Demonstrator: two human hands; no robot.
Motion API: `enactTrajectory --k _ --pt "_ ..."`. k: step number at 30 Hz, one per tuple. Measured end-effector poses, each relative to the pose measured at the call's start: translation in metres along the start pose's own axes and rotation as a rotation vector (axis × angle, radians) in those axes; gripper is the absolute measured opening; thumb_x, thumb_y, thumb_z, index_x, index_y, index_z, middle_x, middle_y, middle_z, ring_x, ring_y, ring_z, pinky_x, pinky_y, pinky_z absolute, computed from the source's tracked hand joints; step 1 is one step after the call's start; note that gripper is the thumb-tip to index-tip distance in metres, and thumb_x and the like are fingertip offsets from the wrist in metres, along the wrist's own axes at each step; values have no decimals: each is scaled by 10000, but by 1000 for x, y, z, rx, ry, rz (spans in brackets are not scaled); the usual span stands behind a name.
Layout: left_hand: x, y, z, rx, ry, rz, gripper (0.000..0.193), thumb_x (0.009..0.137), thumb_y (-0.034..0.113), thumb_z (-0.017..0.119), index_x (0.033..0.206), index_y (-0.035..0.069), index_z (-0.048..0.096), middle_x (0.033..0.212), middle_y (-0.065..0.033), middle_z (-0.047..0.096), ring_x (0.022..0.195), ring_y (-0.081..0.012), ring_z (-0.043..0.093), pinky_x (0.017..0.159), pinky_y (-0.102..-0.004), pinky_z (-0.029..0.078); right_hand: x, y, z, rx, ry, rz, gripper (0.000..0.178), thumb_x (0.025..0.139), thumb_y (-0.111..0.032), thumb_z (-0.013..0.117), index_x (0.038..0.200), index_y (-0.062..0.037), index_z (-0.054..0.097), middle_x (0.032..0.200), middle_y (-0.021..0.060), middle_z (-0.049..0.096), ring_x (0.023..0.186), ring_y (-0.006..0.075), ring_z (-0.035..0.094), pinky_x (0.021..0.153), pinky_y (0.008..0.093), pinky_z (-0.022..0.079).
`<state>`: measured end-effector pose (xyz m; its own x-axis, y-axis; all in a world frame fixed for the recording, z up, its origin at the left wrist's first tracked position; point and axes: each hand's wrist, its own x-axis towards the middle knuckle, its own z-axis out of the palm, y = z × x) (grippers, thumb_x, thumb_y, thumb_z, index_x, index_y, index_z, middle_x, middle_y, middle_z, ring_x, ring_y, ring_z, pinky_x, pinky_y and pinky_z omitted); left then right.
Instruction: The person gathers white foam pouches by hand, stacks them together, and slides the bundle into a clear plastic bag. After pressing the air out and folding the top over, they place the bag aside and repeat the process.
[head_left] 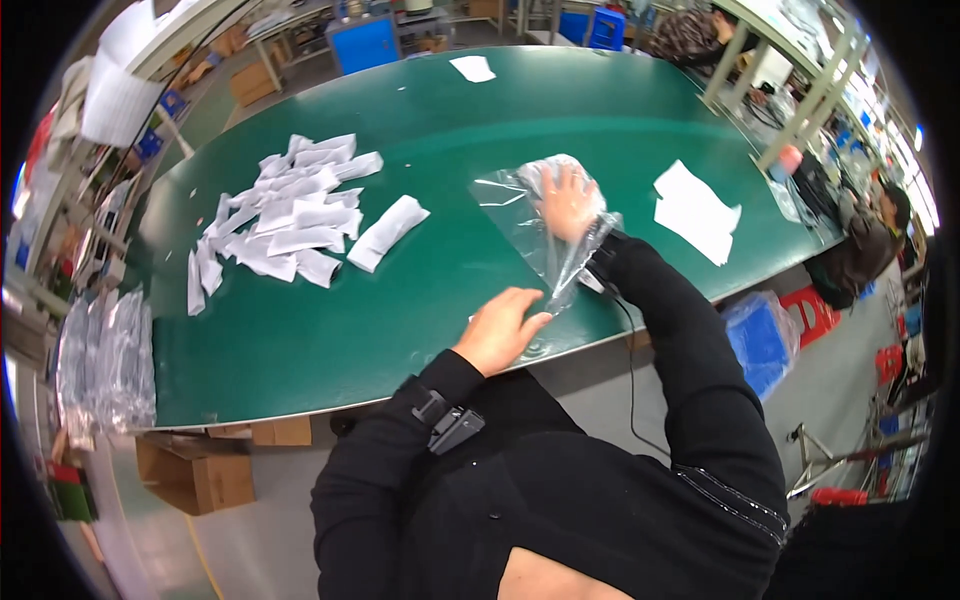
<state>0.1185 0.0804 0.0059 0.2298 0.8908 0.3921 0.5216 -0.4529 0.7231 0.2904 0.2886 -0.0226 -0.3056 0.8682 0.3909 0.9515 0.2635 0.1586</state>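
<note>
On the green table a clear plastic bag point(520, 222) lies in front of me, with whitish contents bunched at its far end. My right hand point(568, 205) rests over that far part, fingers spread; whether it is inside the bag or on top, I cannot tell. At the bag's near corner is my left hand point(503, 328), its thumb and fingers apart and close to the plastic. Left of the bag lies a single white paper-wrapped roll point(388, 234). Farther left is a loose pile of similar white wrapped rolls point(290, 212).
White paper sheets point(697, 213) lie to the right, and another white sheet point(473, 69) is at the far edge. Plastic-wrapped packs point(105, 360) stand at the table's left end, above a cardboard box point(195, 472). A dark cable point(632, 390) hangs by my right arm. Other people sit at right.
</note>
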Motion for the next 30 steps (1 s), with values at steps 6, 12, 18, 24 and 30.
enactTrajectory --k 6,12,18,24,30 --pt "15 -73 -109 784 335 -270 544 781 252 744 1221 8 537 1180 -245 541 1181 -393 455 972 -488 409 -58 41 -70 -66 -292 -640 322 820 -216 625 1031 27 610 1024 259 601 992 414 587 842 454 483" --pt "18 -152 -127 699 191 -336 531 759 173 747 1191 -1 493 1030 -226 605 968 -369 590 827 -445 494 -35 15 -251 391 -548 -690 178 845 -193 652 780 -28 658 674 140 622 657 343 625 617 391 493" --pt "8 -118 -128 119 316 -535 542 811 88 694 1279 41 424 775 -106 616 638 -231 602 676 -362 533 -4 -80 -185 748 -136 -858 428 757 -141 731 1136 -33 567 1127 147 599 852 353 631 711 419 510" --pt "-29 -44 -135 -399 600 -370 447 851 75 650 1245 44 441 759 -65 603 599 -124 566 611 -277 505 5 -196 -117 970 -238 -998 526 763 -164 740 1213 -11 515 1180 169 565 927 343 634 739 390 541" --pt "-85 -65 -157 429 625 -34 410 886 97 628 1239 1 444 794 -86 636 611 -141 594 577 -293 495 8 -238 -136 1562 -1028 -678 455 798 -128 705 1215 -62 535 1109 108 582 819 214 656 690 327 538"
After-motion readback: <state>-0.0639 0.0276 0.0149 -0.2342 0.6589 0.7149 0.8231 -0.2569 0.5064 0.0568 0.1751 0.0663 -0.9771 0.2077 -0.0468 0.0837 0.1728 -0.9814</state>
